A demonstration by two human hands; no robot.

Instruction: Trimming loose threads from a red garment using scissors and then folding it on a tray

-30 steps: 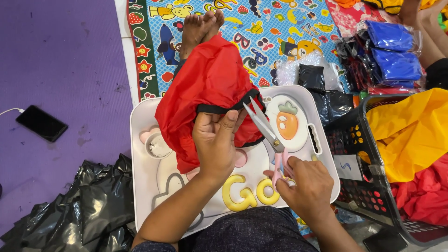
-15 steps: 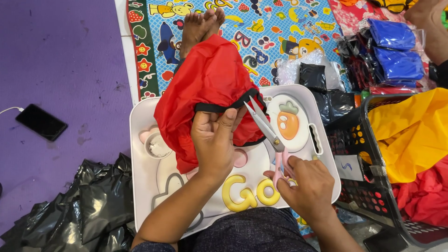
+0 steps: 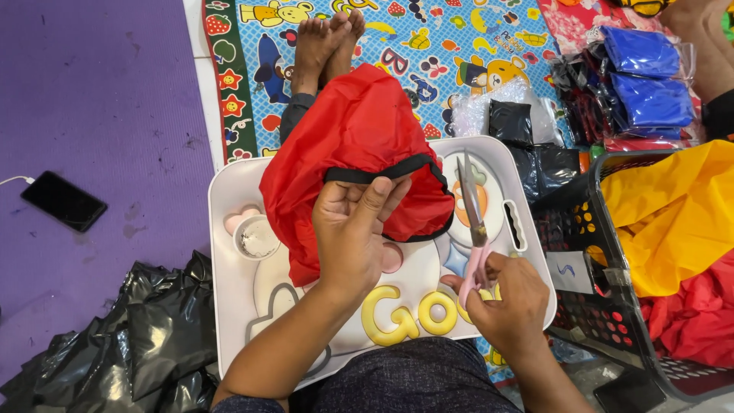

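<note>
Red fabric bag [image 3: 359, 145] lies on white lap tray [image 3: 229, 191]. Left hand [image 3: 352, 229] pinches its black trim [image 3: 382, 170] taut. Right hand [image 3: 508, 302] grasps pink-handled scissors [image 3: 472, 222], blades seemingly shut. Keep trim stretched, fingers clear of blades.

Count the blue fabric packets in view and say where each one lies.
2. One blue packet lies at the top right on the patterned mat; the second blue packet lies just below it, overlapping. More may be hidden beneath.

White lap tray [image 3: 229, 199] — red fabric bag [image 3: 359, 145] on top, beside a small cup recess [image 3: 256, 237].
</note>
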